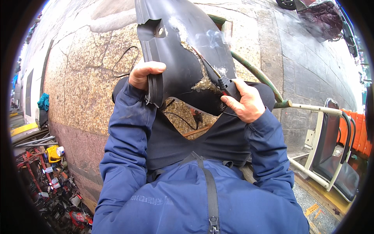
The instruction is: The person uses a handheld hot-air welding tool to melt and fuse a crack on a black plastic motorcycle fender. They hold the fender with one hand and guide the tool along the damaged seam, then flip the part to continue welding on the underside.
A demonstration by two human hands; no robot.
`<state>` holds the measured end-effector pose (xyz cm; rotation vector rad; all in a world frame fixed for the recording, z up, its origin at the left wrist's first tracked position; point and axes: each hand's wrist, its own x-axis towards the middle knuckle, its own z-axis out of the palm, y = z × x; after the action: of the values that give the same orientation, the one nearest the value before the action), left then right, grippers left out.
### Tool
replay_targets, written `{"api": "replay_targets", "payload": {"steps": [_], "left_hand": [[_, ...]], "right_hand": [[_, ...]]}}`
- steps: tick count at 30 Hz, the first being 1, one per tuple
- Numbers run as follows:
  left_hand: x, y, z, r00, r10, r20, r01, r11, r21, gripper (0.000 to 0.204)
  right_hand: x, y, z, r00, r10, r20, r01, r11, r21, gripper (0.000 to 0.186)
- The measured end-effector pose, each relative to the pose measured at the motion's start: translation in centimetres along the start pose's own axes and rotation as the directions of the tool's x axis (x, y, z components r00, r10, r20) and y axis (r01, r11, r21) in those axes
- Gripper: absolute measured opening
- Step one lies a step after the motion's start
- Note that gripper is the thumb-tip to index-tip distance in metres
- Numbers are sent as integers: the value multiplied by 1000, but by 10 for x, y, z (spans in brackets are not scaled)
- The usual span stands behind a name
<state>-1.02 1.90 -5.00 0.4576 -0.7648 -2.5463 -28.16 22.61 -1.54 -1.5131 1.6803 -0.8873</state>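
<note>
A large curved black plastic panel rests over my knees, with a ragged, whitish-brown rough seam running down its middle. My left hand grips the panel's ridged left edge, thumb on top. In my right hand is a hot tool with a black-and-red handle and a long thin metal shaft, slanting up-left onto the seam. Pale smoke rises from the upper right of the panel. Below the panel, a cable and a small orange-black object lie on the ground between my legs.
A green pole slants behind the right side of the panel. A metal-framed black chair and orange barrier are at right, a dark covered vehicle at top right. Tools and parts are piled at lower left; a loose cable lies beyond my left hand.
</note>
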Motion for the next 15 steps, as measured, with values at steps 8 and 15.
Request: {"api": "replay_targets", "payload": {"steps": [8,15], "left_hand": [[2,-2,-8,999,13,33,-13,1000,20,56],[-1,-1,14,998,18,-52,-18,1000,6,41]], "right_hand": [[0,-1,0,1000,17,22,-16,999,-28,37],[0,-4,0,1000,19,7,-18,1000,-3,38]]}}
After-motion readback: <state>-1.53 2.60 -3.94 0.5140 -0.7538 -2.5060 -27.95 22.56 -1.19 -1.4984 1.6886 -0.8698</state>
